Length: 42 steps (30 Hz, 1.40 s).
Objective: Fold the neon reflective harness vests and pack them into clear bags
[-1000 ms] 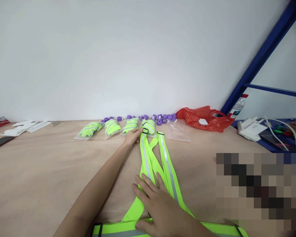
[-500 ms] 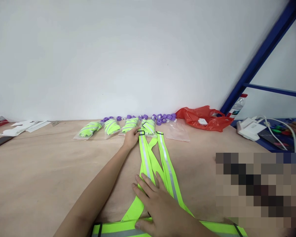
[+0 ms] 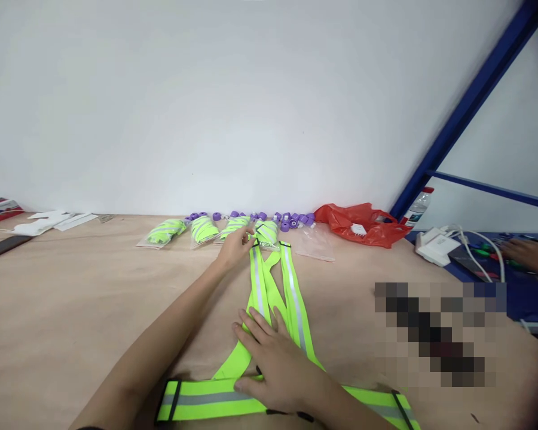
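Observation:
A yellow-green reflective vest (image 3: 298,298) of straps with silver stripes and black buckles lies spread on the table. Its two shoulder straps run away from me and cross other straps behind; the waist band lies across the near side. At the far end of the left strap, the fingers of my left hand (image 3: 238,243) are curled in a pinch at the black buckle. My right hand (image 3: 280,364) rests flat on the straps where they meet the waist band, fingers spread, covering part of them. Just beyond the strap ends sits a bagged folded vest (image 3: 267,233).
More bagged vests (image 3: 164,232) line the back, with purple rolls (image 3: 293,222) along the wall. A clear plastic bag (image 3: 316,246), a red bag (image 3: 363,224), a bottle (image 3: 418,209) and white chargers (image 3: 437,246) stand right. Another person's hand (image 3: 531,255) is at far right.
My left hand has shifted slightly and its fingers sit a little higher at the buckle. The right hand stays flat on the straps. The view has tilted, showing more of the waist band.

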Motion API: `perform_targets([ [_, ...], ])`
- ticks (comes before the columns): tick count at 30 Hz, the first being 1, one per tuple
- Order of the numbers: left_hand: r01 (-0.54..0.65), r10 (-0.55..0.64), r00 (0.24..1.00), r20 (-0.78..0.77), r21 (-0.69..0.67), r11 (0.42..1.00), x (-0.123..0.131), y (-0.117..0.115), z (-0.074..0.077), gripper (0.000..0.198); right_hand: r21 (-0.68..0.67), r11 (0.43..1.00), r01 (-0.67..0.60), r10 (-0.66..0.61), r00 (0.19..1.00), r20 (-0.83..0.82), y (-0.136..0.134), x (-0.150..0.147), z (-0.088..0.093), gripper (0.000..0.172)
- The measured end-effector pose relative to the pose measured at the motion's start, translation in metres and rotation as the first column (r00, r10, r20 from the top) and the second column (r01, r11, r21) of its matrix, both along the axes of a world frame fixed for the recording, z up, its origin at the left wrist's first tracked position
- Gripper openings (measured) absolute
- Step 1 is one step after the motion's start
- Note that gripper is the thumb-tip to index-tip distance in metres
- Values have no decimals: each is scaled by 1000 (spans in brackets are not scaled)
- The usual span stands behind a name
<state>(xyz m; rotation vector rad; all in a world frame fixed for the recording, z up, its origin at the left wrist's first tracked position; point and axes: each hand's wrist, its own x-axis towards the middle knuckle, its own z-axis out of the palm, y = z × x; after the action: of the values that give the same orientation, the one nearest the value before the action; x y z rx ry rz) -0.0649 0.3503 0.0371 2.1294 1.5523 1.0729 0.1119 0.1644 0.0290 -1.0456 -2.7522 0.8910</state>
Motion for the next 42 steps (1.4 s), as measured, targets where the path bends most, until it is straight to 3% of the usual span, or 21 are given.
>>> perform_targets([
  [5, 264, -276, 951, -140, -98, 959, -4, -76, 47, 19, -7, 1000, 30, -30, 999, -27, 0, -1, -2, 82],
  [8, 302, -323, 932, -163, -143, 942, -3, -140, 55, 21, -24, 991, 129, -131, 967, -218, 7, -2, -5, 68],
  [11, 348, -372, 905, -206, -142, 927, 1, -202, 39, 31, -47, 933, 357, -333, 806, -489, 21, 3, -7, 51],
  [12, 349, -372, 896, -243, -134, 927, 3, -219, 29, 45, -49, 906, 420, -382, 763, -522, 26, 7, -7, 50],
  [13, 340, -368, 887, -279, -144, 929, 5, -233, 19, 62, -39, 882, 469, -417, 742, -525, 32, 13, -6, 48],
  [16, 316, -364, 870, -331, -193, 929, 8, -259, -9, 74, -12, 858, 514, -455, 748, -482, 54, 37, -1, 35],
  [18, 319, -381, 855, -353, -221, 921, 8, -266, -20, 71, 61, 863, 502, -433, 795, -424, 75, 54, 4, 31],
  [21, 331, -400, 833, -381, -235, 914, 5, -270, -24, 66, 267, 793, 548, -491, 834, -252, 118, 71, 8, 31],
  [25, 368, -429, 815, -390, -224, 902, 1, -270, -27, 67, 336, 748, 572, -544, 819, -185, 179, 74, 4, 37],
  [28, 381, -415, 799, -435, -168, 909, 1, -265, -42, 73, 364, 745, 559, -542, 825, -158, 211, 67, -3, 40],
  [30, 382, -379, 781, -496, -100, 919, 3, -259, -56, 76, 370, 762, 532, -524, 842, -131, 225, 63, -7, 35],
  [34, 341, -233, 760, -607, 67, 938, 8, -252, -77, 57, 356, 812, 462, -476, 878, -52, 241, 60, -12, 18],
  [38, 330, -168, 757, -632, 147, 932, 10, -252, -82, 52, 332, 828, 451, -476, 879, -8, 254, 61, -13, 9],
  [42, 312, -151, 769, -621, 159, 937, 8, -254, -83, 62, 307, 835, 457, -478, 878, -6, 268, 61, -17, 13],
])
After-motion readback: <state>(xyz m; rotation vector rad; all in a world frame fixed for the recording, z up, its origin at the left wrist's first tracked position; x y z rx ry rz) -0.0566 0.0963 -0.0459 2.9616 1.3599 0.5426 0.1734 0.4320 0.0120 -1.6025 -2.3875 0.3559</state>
